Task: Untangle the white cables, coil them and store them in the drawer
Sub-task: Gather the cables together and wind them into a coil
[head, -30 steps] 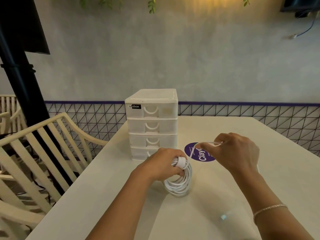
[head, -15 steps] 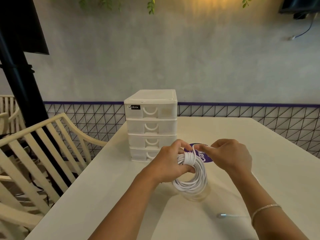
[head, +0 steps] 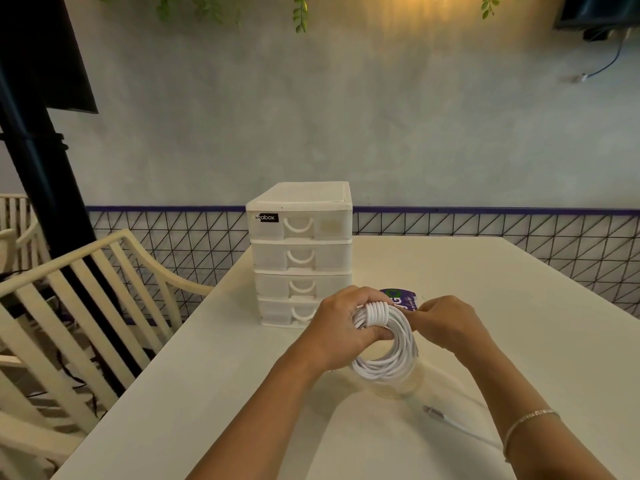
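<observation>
1. The left hand (head: pixel 341 327) clenches the white cable coil (head: pixel 386 344) at its wrapped top, held above the cream table (head: pixel 207 393).
2. The right hand (head: pixel 446 325) pinches the cable just right of the wrapping.
3. A loose plug end (head: pixel 434 412) lies on the table below the right wrist.
4. Just beyond the left fingers stands the drawer unit (head: pixel 301 254), all four drawers closed.
5. A purple sticker (head: pixel 401 299) peeks out behind the fingertips.
6. Cream slatted chairs (head: pixel 86 306) stand left; a grey wall (head: pixel 381 116) with black wire mesh (head: pixel 519 237) runs behind.

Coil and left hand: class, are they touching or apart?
Touching. The head view shows the left hand with its fingers curled round the wrapped top of the coil.
</observation>
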